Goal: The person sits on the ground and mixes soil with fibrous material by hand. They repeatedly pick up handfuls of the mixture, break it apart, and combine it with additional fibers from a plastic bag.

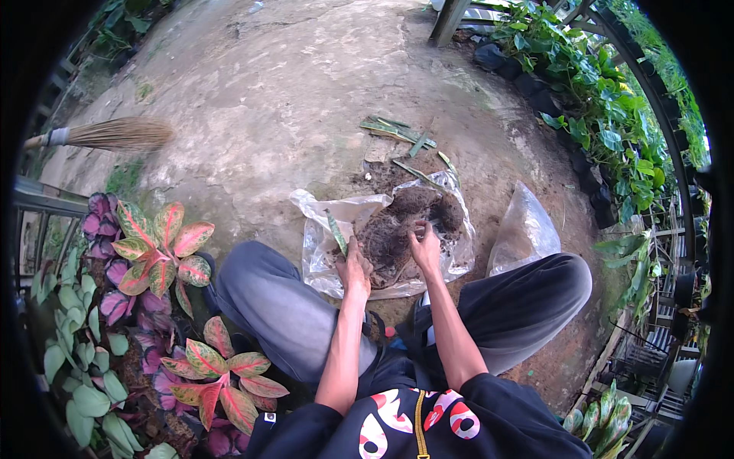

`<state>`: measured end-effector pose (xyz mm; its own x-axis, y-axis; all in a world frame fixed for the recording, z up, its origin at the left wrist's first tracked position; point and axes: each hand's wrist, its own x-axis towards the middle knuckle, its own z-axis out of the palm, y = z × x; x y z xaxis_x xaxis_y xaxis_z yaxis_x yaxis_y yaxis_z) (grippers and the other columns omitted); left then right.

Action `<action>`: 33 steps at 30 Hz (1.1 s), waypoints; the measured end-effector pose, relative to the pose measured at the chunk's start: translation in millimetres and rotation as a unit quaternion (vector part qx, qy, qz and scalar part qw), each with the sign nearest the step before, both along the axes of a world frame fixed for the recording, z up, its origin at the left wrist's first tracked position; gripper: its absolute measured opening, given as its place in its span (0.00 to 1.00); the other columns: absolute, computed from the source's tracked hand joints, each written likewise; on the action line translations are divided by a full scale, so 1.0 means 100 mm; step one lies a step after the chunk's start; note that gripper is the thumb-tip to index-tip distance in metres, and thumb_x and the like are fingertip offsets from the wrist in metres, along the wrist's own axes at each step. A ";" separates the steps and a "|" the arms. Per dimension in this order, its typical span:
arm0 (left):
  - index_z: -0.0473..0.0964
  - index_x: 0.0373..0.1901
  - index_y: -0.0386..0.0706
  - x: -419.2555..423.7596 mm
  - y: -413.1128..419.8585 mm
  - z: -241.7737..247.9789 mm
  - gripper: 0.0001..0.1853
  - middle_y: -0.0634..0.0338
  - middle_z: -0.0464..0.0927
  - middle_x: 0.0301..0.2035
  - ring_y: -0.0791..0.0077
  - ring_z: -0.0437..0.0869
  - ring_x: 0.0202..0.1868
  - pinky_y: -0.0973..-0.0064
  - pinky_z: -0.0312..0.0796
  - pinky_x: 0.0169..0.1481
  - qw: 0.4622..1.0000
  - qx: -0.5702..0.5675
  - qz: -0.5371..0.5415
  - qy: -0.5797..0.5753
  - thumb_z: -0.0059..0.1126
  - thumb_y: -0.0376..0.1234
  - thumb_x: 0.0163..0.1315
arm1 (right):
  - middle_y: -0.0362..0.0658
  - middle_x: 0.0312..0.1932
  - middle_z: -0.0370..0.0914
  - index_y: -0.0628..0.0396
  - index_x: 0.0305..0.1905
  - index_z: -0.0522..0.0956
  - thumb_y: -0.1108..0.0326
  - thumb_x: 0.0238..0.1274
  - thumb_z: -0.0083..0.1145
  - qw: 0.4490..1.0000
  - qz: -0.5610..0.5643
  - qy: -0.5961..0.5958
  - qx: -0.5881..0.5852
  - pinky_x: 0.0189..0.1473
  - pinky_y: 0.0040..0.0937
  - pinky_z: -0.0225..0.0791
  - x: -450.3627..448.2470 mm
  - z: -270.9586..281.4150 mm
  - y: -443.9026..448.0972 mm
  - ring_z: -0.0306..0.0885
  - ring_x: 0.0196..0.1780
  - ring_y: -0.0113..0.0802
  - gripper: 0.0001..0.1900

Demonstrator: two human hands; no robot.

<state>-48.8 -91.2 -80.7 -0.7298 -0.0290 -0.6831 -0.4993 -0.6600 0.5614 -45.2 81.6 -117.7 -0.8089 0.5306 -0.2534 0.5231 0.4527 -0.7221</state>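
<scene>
Between my legs, a clear plastic sheet or bag lies spread on the ground under a dark, fibrous mass of roots and soil. My left hand is at the left side of this mass, closed on the lower end of a green snake plant leaf that points up and away. Over the right part of the soil is my right hand, with its fingers curled; whether they hold something cannot be seen. Strips of snake plant leaf lie in a loose pile beyond the plastic, and further leaves rest at its far edge.
A clear plastic bag stands by my right knee. Pink-and-green leafy plants grow close on my left, beyond them a straw broom. Dark pots with green climbing plants line the right side, near a post.
</scene>
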 end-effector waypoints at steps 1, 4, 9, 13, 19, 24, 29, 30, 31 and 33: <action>0.72 0.32 0.44 0.01 0.01 0.02 0.15 0.74 0.52 0.12 0.84 0.51 0.11 0.80 0.45 0.16 1.000 -0.014 -0.010 -0.011 0.58 0.44 0.68 | 0.58 0.41 0.82 0.58 0.55 0.73 0.60 0.58 0.60 0.997 0.038 0.019 0.066 0.48 0.43 0.73 -0.04 -0.13 0.02 0.82 0.45 0.51 0.22; 0.73 0.33 0.45 0.05 -0.04 0.07 0.14 0.75 0.52 0.12 0.85 0.51 0.12 0.80 0.46 0.17 1.000 -0.007 -0.016 0.004 0.59 0.45 0.67 | 0.60 0.47 0.79 0.59 0.56 0.73 0.58 0.55 0.64 0.984 0.099 -0.045 0.143 0.53 0.45 0.71 -0.11 -0.44 0.03 0.78 0.52 0.55 0.26; 0.74 0.44 0.46 0.07 -0.16 0.04 0.15 0.72 0.60 0.18 0.84 0.59 0.17 0.84 0.53 0.21 0.993 0.114 -0.010 -0.008 0.61 0.45 0.65 | 0.60 0.45 0.79 0.59 0.53 0.77 0.61 0.54 0.64 0.977 0.127 -0.028 0.169 0.51 0.49 0.72 -0.07 -0.65 0.03 0.77 0.50 0.57 0.22; 0.73 0.51 0.42 0.07 -0.15 -0.08 0.16 0.68 0.65 0.23 0.80 0.64 0.20 0.80 0.60 0.25 0.986 0.157 -0.035 0.044 0.61 0.32 0.61 | 0.60 0.34 0.80 0.60 0.42 0.80 0.70 0.55 0.59 0.980 0.080 0.002 0.180 0.44 0.53 0.72 0.04 -0.69 0.18 0.79 0.40 0.59 0.10; 0.69 0.59 0.39 0.07 -0.09 -0.11 0.23 0.59 0.75 0.35 0.75 0.77 0.31 0.79 0.73 0.37 0.984 0.140 -0.074 0.076 0.55 0.25 0.61 | 0.57 0.38 0.82 0.59 0.44 0.81 0.70 0.54 0.60 0.992 0.010 0.051 0.115 0.44 0.45 0.74 0.13 -0.35 0.32 0.82 0.40 0.54 0.12; 0.66 0.62 0.38 0.02 0.02 0.00 0.25 0.50 0.73 0.52 0.63 0.81 0.50 0.73 0.77 0.57 0.980 0.170 -0.072 0.078 0.56 0.25 0.62 | 0.53 0.32 0.84 0.61 0.47 0.81 0.68 0.54 0.63 0.992 -0.010 0.120 -0.045 0.44 0.34 0.75 0.06 0.36 0.20 0.85 0.38 0.39 0.15; 0.64 0.62 0.35 -0.01 0.17 0.02 0.25 0.45 0.71 0.56 0.58 0.78 0.54 0.67 0.73 0.61 0.970 0.220 -0.053 0.085 0.56 0.34 0.66 | 0.48 0.34 0.85 0.62 0.46 0.81 0.68 0.54 0.65 0.982 0.050 0.118 -0.142 0.41 0.26 0.74 0.18 0.91 -0.04 0.83 0.37 0.26 0.15; 0.63 0.62 0.35 -0.01 0.20 0.01 0.26 0.44 0.71 0.56 0.58 0.78 0.54 0.67 0.72 0.61 0.968 0.231 -0.049 0.079 0.57 0.37 0.66 | 0.47 0.33 0.85 0.63 0.48 0.81 0.69 0.55 0.65 0.978 0.083 0.157 -0.110 0.40 0.28 0.75 0.20 0.96 -0.10 0.83 0.35 0.26 0.16; 0.64 0.62 0.36 -0.01 0.23 0.00 0.26 0.45 0.72 0.54 0.59 0.78 0.54 0.67 0.72 0.61 0.967 0.231 -0.061 0.091 0.57 0.38 0.66 | 0.49 0.35 0.85 0.63 0.49 0.80 0.70 0.56 0.63 0.972 0.085 0.148 -0.160 0.42 0.30 0.75 0.24 0.98 -0.18 0.84 0.36 0.31 0.16; 0.66 0.61 0.37 0.00 0.26 0.00 0.26 0.46 0.74 0.51 0.61 0.78 0.55 0.67 0.71 0.62 0.972 0.206 -0.077 0.087 0.59 0.40 0.66 | 0.54 0.39 0.83 0.65 0.50 0.80 0.72 0.57 0.58 0.970 0.139 0.154 -0.125 0.48 0.35 0.75 0.34 1.01 -0.32 0.84 0.40 0.42 0.16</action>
